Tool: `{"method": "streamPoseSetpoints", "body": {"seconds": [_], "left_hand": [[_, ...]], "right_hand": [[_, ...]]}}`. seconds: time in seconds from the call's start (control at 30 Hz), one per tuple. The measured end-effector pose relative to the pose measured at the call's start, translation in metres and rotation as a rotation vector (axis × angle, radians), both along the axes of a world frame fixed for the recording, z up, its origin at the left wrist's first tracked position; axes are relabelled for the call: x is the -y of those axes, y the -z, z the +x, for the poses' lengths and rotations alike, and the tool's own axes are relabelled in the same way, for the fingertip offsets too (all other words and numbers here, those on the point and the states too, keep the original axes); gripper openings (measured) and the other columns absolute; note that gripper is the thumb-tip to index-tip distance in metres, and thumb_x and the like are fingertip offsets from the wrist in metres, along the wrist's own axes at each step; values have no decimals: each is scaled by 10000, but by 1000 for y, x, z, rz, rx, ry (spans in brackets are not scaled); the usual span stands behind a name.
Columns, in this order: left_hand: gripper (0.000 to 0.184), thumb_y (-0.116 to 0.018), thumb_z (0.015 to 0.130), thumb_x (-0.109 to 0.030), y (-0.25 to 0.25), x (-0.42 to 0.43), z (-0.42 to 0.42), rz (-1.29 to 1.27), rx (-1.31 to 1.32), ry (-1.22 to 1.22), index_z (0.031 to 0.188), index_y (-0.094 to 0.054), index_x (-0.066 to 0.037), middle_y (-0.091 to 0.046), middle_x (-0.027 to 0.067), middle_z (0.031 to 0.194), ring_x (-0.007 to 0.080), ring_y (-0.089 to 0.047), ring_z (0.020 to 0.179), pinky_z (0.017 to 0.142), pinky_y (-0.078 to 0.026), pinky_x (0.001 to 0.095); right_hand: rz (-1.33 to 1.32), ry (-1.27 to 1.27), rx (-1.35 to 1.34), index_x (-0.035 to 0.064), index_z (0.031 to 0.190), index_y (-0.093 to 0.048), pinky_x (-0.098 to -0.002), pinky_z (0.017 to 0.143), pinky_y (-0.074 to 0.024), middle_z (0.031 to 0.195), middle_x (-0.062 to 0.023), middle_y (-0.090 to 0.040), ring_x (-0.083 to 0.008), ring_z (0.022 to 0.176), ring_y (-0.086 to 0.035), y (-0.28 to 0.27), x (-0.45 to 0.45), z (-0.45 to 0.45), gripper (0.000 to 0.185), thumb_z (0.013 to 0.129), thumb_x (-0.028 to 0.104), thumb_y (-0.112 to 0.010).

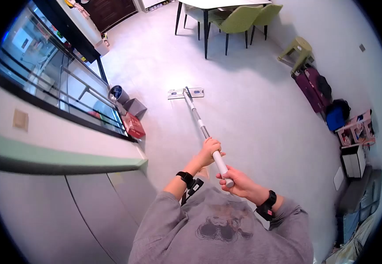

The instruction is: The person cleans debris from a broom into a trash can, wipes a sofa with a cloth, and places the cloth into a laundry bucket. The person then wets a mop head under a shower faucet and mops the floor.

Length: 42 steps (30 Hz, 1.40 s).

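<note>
Both of my hands are closed around the handle of a flat mop [201, 124]. My left hand [210, 148] wraps the pole at the upper end of its white grip. Lower down, close to my body, my right hand [237, 181] holds the handle's end, with the grey cap showing past the fingers. The pole slants away from me to the wide, flat mop head [173, 93], which lies on the pale floor [155, 66]. What is under the mop head is hidden.
Left, by the glass partition, stand a bin [118, 93], a grey box [135, 108] and a red box [133, 126]. Ahead are a table [217, 4] and green chairs [239, 20]. Along the right wall are a stool [300, 50], a purple suitcase [310, 90] and a blue bag [335, 119].
</note>
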<state>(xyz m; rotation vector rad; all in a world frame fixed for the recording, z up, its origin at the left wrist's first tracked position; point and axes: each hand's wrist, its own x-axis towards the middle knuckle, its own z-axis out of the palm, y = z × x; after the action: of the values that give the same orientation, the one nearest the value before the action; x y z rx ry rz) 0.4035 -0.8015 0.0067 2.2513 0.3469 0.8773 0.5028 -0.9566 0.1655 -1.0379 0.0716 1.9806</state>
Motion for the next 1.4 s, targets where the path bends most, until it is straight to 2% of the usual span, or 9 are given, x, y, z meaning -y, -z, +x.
{"method": "streamPoseSetpoints", "body": {"seconds": [0.17,0.23,0.27,0.47,0.6,0.67,0.77,1.1,1.4], "left_hand": [[289,-747,644,-172,-14,-126,11,-22,-71,-148,743,-484,-105,-564,103,896,344,-512,926,884,-365,424],[329,-742,640,-163,-20,-168,18,-59,-107,-273,851,-501,-85,-553,143,1021,372,-456,1083,934,-341,438],[472,-730,644,-143,-19,-187,15,-85,-190,-278,1047,-497,-63,-490,187,1187,382,-379,1191,975,-312,450],[617,-691,710,-134,0,-298,7,-224,-261,-439,1247,-406,-35,-377,207,1323,393,-334,1228,1025,-274,432],[515,-651,748,-133,10,-394,6,-186,-322,-505,1208,-444,-27,-449,184,1262,344,-390,1195,985,-320,427],[416,-628,782,-147,2,-446,7,-430,-389,-481,1158,-495,-29,-549,160,1153,302,-490,1110,929,-387,393],[334,-594,819,-125,-15,-513,16,-446,-357,-516,1125,-517,-15,-614,135,1053,264,-574,1011,877,-435,355],[297,-559,852,-138,-38,-734,37,-628,-279,-562,1124,-527,-25,-618,141,1041,251,-599,973,827,-468,333],[228,-535,859,-138,-36,-987,8,-628,-352,-539,1053,-569,-23,-631,126,985,242,-605,938,804,-470,329]], "right_hand": [[79,59,108,135,1330,-255,-182,413,-302,964,-79,-476,-81,618,-421,-3,-140,8,543,842,68,-482],[33,99,146,132,1338,-233,-178,392,-296,950,-76,-477,-78,607,-432,1,-185,11,567,837,70,-489],[27,70,186,141,1343,-225,-179,390,-296,945,-75,-479,-76,596,-434,7,-208,14,579,834,73,-492],[52,-44,295,155,1361,-185,-203,375,-311,933,-83,-479,-94,559,-450,49,-351,51,645,810,66,-507],[110,-192,478,134,1368,-158,-227,360,-332,900,-86,-477,-118,532,-456,72,-467,97,720,766,65,-546],[107,-248,494,126,1365,-162,-230,360,-336,883,-84,-475,-120,534,-458,73,-532,124,730,754,67,-557],[109,-301,510,115,1363,-163,-235,361,-342,859,-85,-481,-122,539,-461,64,-633,154,735,747,65,-560],[26,-68,378,123,1347,-233,-202,390,-335,852,-75,-526,-86,546,-444,97,-870,143,573,842,95,-502],[28,-150,355,145,1335,-255,-198,417,-351,847,-63,-525,-90,550,-444,89,-1105,149,546,855,116,-512]]}}
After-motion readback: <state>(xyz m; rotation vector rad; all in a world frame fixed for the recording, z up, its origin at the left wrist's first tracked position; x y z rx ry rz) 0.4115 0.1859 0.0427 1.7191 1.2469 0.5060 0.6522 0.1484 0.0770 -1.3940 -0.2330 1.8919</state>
